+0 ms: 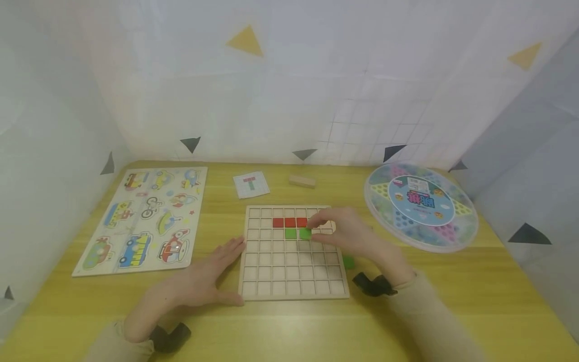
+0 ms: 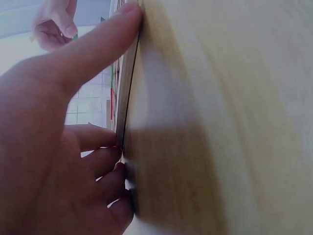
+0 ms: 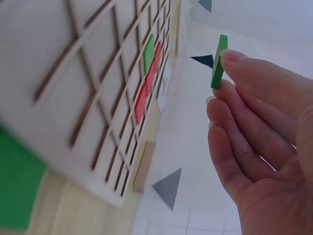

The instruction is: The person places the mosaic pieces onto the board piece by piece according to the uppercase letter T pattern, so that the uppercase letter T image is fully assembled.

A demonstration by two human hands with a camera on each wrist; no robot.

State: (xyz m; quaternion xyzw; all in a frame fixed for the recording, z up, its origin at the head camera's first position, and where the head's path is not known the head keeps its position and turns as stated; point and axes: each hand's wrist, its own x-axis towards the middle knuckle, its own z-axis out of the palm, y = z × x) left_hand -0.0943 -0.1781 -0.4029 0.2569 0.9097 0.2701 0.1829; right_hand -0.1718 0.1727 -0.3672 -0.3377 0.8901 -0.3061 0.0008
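Note:
A wooden grid board (image 1: 265,273) lies on the table. Three red square tiles (image 1: 290,222) form a row in its upper part, and one green tile (image 1: 291,234) sits below the middle one. My right hand (image 1: 350,232) pinches another green square tile (image 3: 219,62) between thumb and fingertips, raised off the board in the right wrist view. At the board's left edge rests my left hand (image 1: 204,275), its thumb and extended fingers touching the side (image 2: 128,88). More green (image 1: 348,261) shows by the board's right edge, partly hidden by the right arm.
Behind the board lie a white card (image 1: 251,185) printed with a red and green T shape and a small wooden block (image 1: 302,181). A vehicle picture puzzle (image 1: 154,221) is at left, a round game box (image 1: 421,207) at right.

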